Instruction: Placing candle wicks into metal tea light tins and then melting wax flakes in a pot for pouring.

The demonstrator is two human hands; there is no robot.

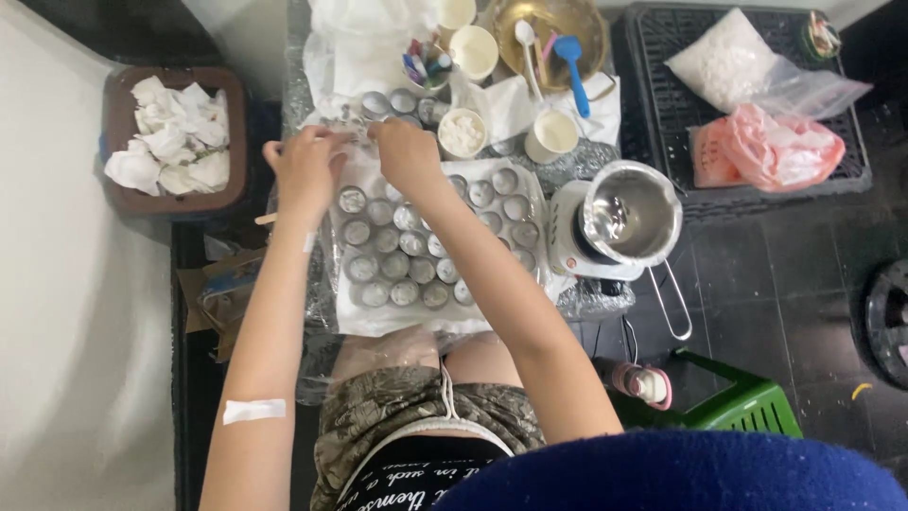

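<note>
Item one: my left hand (305, 168), over the far left corner of the white cloth (397, 322). Its fingers are curled and pinched together at the tips. What they pinch is too small for me to make out.

Item two: my right hand (407, 151), just beside the left, fingertips nearly meeting it. I see it pinched in the same way, knuckles toward me. I cannot tell what it grips.

Item three: the cups (407, 255), small round metal ones in rows on the cloth. They lie directly below and on the near side of both hands. The nearest cup (353, 200) sits just under my left palm. My right forearm crosses over the middle rows.

Item four: more metal cups (397, 102) in a loose cluster just beyond my fingertips.

Item five: a white bowl (462, 132) of white bits, just right of my right hand.

Item six: a steel pot (632, 214) on a white base, right of the cloth, wire handle pointing toward me.

Item seven: a brass bowl (553, 28) at the far edge, holding a blue spatula (574, 66).

Item eight: a brown bin (175, 140) of crumpled tissues, well left of my left hand.

Item nine: a black crate (662, 38) at far right, holding a clear bag (733, 59) of white flakes and a pink bag (776, 147).

Item ten: a green stool (747, 407), near right, on the dark floor.
</note>
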